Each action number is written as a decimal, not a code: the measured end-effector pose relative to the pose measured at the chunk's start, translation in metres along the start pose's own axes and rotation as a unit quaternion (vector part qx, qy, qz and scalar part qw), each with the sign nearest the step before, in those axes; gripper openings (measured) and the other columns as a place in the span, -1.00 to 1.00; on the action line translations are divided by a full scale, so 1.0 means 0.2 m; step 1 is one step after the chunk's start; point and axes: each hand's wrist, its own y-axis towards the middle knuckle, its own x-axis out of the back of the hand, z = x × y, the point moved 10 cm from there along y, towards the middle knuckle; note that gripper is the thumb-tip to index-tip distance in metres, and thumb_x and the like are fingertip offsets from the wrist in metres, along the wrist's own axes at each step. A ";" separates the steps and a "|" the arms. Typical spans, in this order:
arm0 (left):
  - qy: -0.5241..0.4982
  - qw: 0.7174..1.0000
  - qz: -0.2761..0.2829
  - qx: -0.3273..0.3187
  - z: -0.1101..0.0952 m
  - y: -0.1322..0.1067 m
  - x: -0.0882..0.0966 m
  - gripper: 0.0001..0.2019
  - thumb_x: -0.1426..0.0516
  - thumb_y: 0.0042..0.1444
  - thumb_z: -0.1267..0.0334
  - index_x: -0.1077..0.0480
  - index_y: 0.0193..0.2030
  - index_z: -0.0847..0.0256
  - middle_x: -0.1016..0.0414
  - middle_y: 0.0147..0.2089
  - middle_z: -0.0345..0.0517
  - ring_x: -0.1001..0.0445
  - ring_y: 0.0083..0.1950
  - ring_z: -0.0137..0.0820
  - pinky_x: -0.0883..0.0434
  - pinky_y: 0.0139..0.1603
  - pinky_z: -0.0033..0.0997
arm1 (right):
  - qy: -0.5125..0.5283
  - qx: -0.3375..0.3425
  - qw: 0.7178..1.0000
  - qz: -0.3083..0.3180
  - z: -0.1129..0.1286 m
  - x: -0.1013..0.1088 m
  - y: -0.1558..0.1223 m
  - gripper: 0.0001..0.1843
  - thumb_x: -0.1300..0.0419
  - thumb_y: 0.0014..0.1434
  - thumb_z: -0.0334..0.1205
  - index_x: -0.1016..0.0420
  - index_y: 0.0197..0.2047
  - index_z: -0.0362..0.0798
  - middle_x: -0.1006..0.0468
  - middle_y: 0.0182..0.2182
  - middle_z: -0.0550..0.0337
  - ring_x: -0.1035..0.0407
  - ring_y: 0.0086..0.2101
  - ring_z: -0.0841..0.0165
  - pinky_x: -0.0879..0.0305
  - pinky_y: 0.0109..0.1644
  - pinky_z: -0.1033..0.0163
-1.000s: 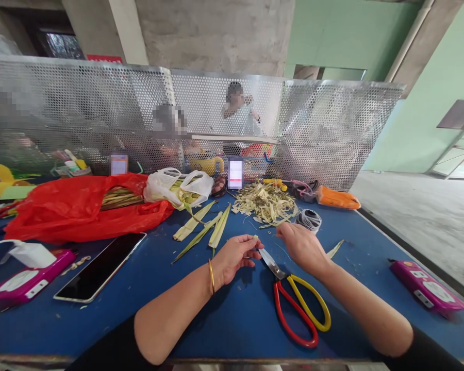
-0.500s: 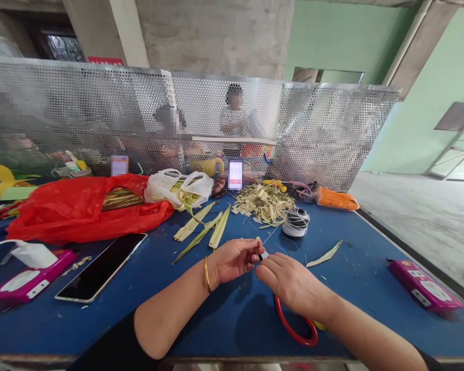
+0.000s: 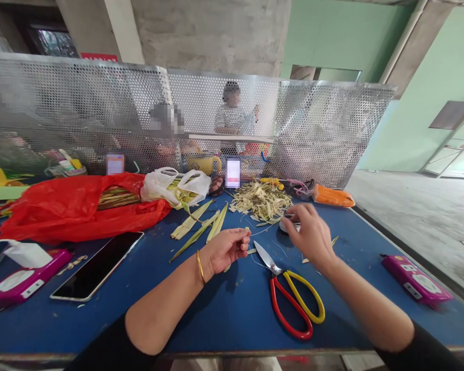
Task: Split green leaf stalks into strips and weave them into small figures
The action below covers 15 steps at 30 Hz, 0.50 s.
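Observation:
Near the middle of the table, my left hand (image 3: 228, 251) pinches a small pale piece of leaf (image 3: 247, 230) between thumb and finger. A thin white thread (image 3: 260, 232) runs from it to the right. My right hand (image 3: 310, 232) reaches over the spool of white thread (image 3: 283, 226), its fingers and thumb round it; the hand hides most of the spool. Between the hands lie scissors (image 3: 290, 296) with one red and one yellow handle, blades pointing away and nobody holding them.
Long pale leaf strips (image 3: 193, 221) lie left of a heap of leaf shreds (image 3: 261, 201). A red plastic bag (image 3: 73, 206), a white bag (image 3: 176, 185) and a phone (image 3: 98, 265) are at left. Rightward are an orange pouch (image 3: 333, 196) and a purple box (image 3: 415, 281). A perforated screen (image 3: 317, 129) stands behind.
My right hand has let go of the scissors, which now lie on the table, and has moved forward and right to the thread spool. My left hand still pinches the pale piece.

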 end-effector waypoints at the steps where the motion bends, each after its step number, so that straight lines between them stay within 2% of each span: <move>1: 0.010 1.000 -0.005 -0.004 0.00 0.00 0.00 -0.88 -0.08 0.22 0.41 -0.35 -0.36 0.34 -0.24 -0.54 -0.28 -0.26 -0.59 -0.62 -0.38 -0.54 -0.60 | -0.064 -0.045 0.997 0.002 -0.08 0.00 0.06 -0.65 -0.09 0.23 -0.02 -0.36 -0.05 -0.09 -0.41 -0.04 -0.09 -0.41 -0.18 0.20 -0.28 -0.24 0.20; 3: 0.028 1.000 -0.009 -0.008 -0.01 0.00 0.01 -0.88 -0.09 0.21 0.41 -0.35 -0.37 0.34 -0.23 -0.54 -0.28 -0.26 -0.59 -0.62 -0.38 -0.55 -0.60 | -0.160 -0.084 0.980 0.077 -0.17 -0.09 0.15 -0.52 -0.13 0.17 0.10 -0.39 -0.06 -0.15 -0.42 -0.07 -0.19 -0.38 -0.08 0.04 -0.30 -0.18 0.11; 6: 0.053 0.998 -0.015 -0.027 -0.03 0.00 0.01 -0.88 -0.10 0.19 0.41 -0.35 -0.38 0.34 -0.24 -0.53 -0.27 -0.26 -0.58 -0.61 -0.39 -0.56 -0.59 | -0.206 -0.125 0.952 0.189 -0.26 -0.23 0.18 -0.38 -0.11 0.12 0.23 -0.40 -0.07 -0.21 -0.46 -0.13 -0.21 -0.43 -0.14 0.01 -0.32 -0.21 0.08; 10: 0.068 0.996 -0.036 -0.052 -0.07 0.00 0.04 -0.89 -0.12 0.18 0.41 -0.34 -0.39 0.33 -0.25 -0.52 -0.26 -0.26 -0.58 -0.61 -0.39 -0.56 -0.59 | -0.207 -0.135 0.946 0.209 -0.31 -0.26 0.17 -0.43 -0.09 0.15 0.14 -0.37 -0.01 -0.22 -0.47 -0.11 -0.22 -0.45 -0.15 0.03 -0.32 -0.23 0.11; 15: 0.080 0.994 -0.051 -0.054 -0.07 0.01 0.07 -0.89 -0.12 0.17 0.41 -0.35 -0.39 0.33 -0.26 -0.53 -0.26 -0.26 -0.59 -0.61 -0.40 -0.55 -0.59 | -0.202 -0.138 0.941 0.232 -0.47 -0.22 0.18 -0.46 -0.11 0.13 0.09 -0.38 0.01 -0.17 -0.48 -0.10 -0.19 -0.44 -0.11 0.01 -0.30 -0.18 0.10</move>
